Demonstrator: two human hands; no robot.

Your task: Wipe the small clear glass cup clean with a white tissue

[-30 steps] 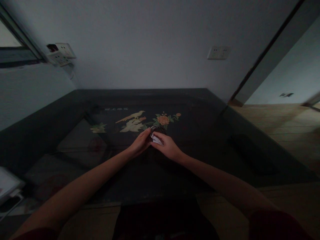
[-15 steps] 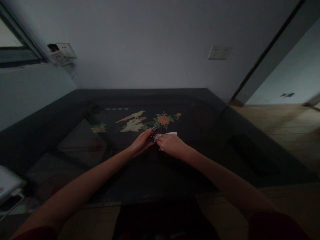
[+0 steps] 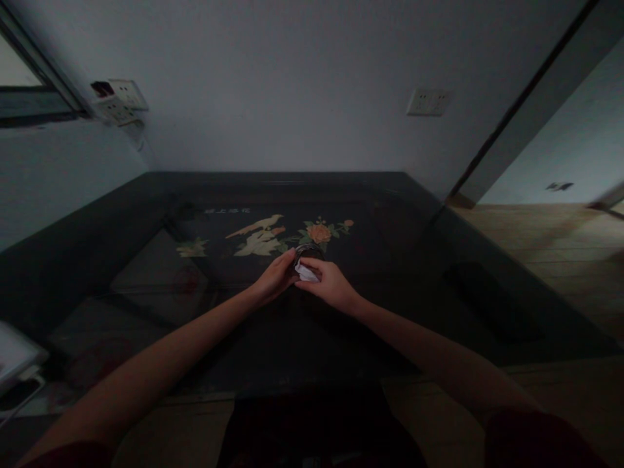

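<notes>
Close to the middle of the dark tabletop, my left hand (image 3: pixel 277 278) grips the left side of a small round dark container (image 3: pixel 309 249) with a shiny rim. It looks like a glass dish or cup, but the dimness hides its exact kind. My right hand (image 3: pixel 331 284) pinches a crumpled white tissue (image 3: pixel 306 272) between thumb and fingers. The tissue is against the near side of the container, at its opening. Both hands partly cover the container.
The glossy dark table (image 3: pixel 390 305) bears a painted bird and flowers (image 3: pixel 319 234). A dark flat oblong shape (image 3: pixel 492 302) shows at right. A white device with a cable (image 3: pixel 19 354) is at the left edge. Wall sockets (image 3: pixel 429 102) are on the wall behind.
My right hand has turned and shifted slightly left and down, and the tissue is bunched between its fingertips instead of sticking out behind the hand. My left hand holds nearly the same place.
</notes>
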